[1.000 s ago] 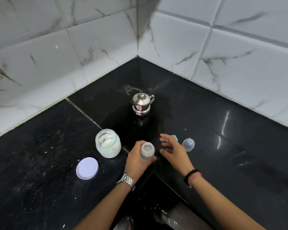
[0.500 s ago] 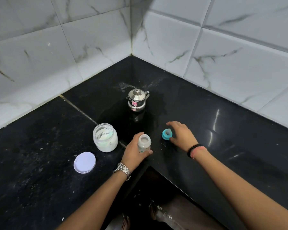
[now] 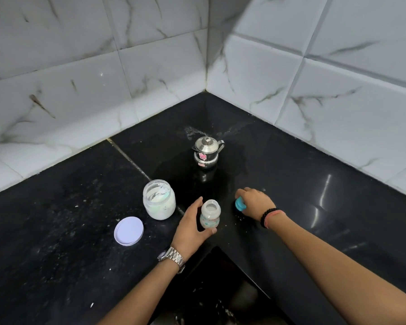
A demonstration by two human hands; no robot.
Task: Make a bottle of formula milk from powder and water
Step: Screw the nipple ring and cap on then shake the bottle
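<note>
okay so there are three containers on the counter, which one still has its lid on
The small steel pot near the corner: a knobbed lid sits on it. The powder jar is open, its white lid lying beside it, and the baby bottle has a bare neck.

A: Counter (image 3: 338,207) looks like glossy black stone, dusty and speckled on the left. Wall tiles (image 3: 80,66) are smooth, marbled.
B: Kettle (image 3: 206,150) is polished metal. Jar (image 3: 159,200) is clear, lid (image 3: 129,230) matt plastic. Watch (image 3: 172,255) has a metal band.

Black speckled bench (image 3: 56,231), white grey-veined tiles (image 3: 103,90), teal cap (image 3: 240,204), white lid (image 3: 128,230), silver pot (image 3: 206,151).
</note>
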